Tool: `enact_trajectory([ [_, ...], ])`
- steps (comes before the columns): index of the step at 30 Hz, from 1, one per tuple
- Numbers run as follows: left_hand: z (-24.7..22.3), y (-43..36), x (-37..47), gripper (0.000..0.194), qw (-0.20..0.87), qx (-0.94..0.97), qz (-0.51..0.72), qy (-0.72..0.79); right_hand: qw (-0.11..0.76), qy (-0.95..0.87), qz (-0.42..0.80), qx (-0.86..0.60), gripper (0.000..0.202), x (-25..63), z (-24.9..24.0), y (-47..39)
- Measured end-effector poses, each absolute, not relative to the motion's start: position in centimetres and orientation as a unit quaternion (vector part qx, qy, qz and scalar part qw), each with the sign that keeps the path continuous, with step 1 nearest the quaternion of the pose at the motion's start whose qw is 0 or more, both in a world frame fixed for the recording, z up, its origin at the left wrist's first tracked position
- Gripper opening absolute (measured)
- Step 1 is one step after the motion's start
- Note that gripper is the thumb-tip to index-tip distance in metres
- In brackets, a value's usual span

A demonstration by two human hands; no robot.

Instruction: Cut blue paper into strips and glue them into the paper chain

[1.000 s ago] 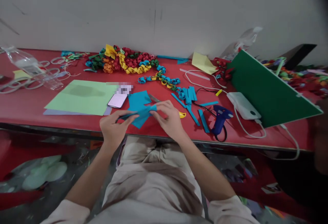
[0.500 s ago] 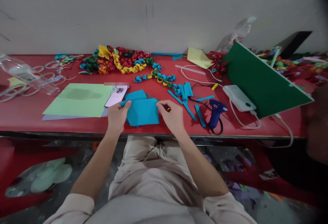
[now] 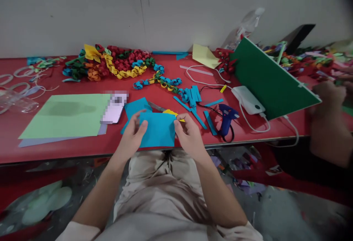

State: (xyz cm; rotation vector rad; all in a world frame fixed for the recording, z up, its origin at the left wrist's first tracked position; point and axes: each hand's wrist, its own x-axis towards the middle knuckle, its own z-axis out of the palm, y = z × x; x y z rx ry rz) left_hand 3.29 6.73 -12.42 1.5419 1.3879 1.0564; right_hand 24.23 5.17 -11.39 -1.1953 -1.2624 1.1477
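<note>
- Workpiece: blue paper sheet (image 3: 157,130), held at the table's near edge, in front of the wearer's lap; contact with the table cannot be confirmed
- Left grip: the left hand (image 3: 134,134) pinches the sheet's left edge, thumb on the near face
- Right grip: the right hand (image 3: 190,132) pinches the opposite edge near its upper corner
- Completed: paper chain (image 3: 165,82) of linked blue, yellow and green rings, plus a multicoloured chain heap (image 3: 121,60) behind it
- Partly completed: loose blue strips (image 3: 211,123) are cut but not linked
- Outstanding: the held sheet shows no cut strips; a second blue sheet (image 3: 136,106) lies behind it
- Tools: yellow-handled scissors (image 3: 170,112) lie behind the held sheet, partly hidden; a blue glue gun (image 3: 225,121) rests to the right of the strips
- Surface: red table (image 3: 91,149), carrying a pale green sheet (image 3: 66,116), a phone (image 3: 114,110) and, to the right, a white power bank (image 3: 247,99) beside a tilted green board (image 3: 270,82)
- Room: plain grey wall (image 3: 82,13) behind the table; paper scraps on the floor; another person's hand (image 3: 329,94) at far right, blurred
</note>
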Motion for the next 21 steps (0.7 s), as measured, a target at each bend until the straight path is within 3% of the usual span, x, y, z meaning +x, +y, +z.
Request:
enact_trajectory([
  [2,-12.4,6.6,3.7,0.048,0.451,0.568,0.410,0.553,0.506,-0.515,0.483,-0.496,0.033,24.4,-11.6,4.8],
  [9,-12.6,5.2,3.8,0.026,0.476,0.580,0.423,0.508,0.467,-0.545,0.500,-0.484,0.027,25.5,-11.5,3.2],
  [12,-12.1,4.2,3.6,0.037,0.532,0.558,0.409,0.488,0.443,-0.579,0.492,-0.476,0.030,26.2,-11.0,2.1],
  [17,-10.4,2.8,5.0,0.041,0.460,0.573,0.422,0.531,0.463,-0.563,0.487,-0.481,0.039,26.1,-10.8,1.2],
  [21,-9.9,2.2,5.4,0.049,0.473,0.566,0.411,0.535,0.476,-0.544,0.480,-0.497,0.044,25.6,-10.8,1.2],
])
